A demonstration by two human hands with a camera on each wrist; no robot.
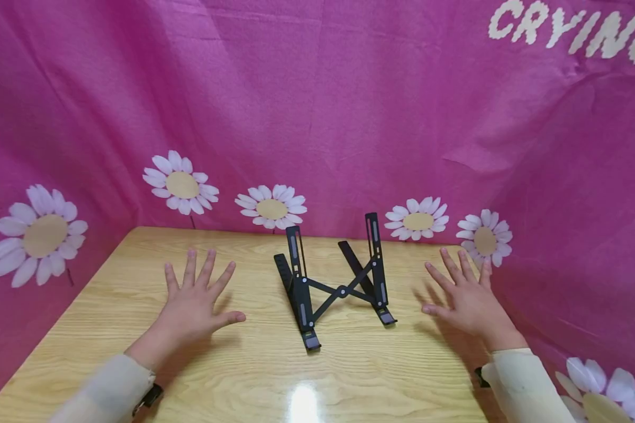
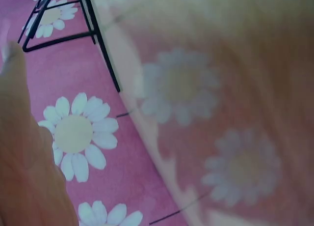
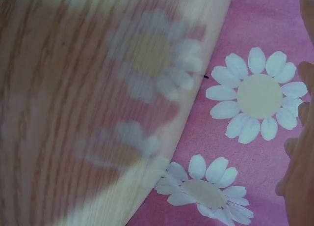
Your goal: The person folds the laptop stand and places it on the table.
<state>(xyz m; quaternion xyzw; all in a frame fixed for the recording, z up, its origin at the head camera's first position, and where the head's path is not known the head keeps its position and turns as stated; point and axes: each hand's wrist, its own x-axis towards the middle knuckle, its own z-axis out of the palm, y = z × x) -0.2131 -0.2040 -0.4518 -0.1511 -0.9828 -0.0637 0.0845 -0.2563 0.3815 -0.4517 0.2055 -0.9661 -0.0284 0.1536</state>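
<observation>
A black folding laptop stand [image 1: 342, 292] stands unfolded on the wooden table, its two upright arms joined by crossed bars. To its left, my left hand [image 1: 193, 308] has its fingers spread wide, back of the hand up, touching nothing on the stand. My right hand [image 1: 471, 305] is likewise spread out on the other side, apart from the stand, with a shadow beneath it. In the left wrist view, part of the stand's frame shows beyond the thumb side of the hand [image 2: 27, 157]. Only the edge of the hand [image 3: 301, 177] appears in the right wrist view.
A glossy wood-grain table [image 1: 233, 382] lies under both hands. Pink cloth [image 1: 317, 117] printed with white daisies and lettering hangs behind it and at both sides, close to the table's edges. Dark bands sit near both cream sleeves [image 1: 106, 390].
</observation>
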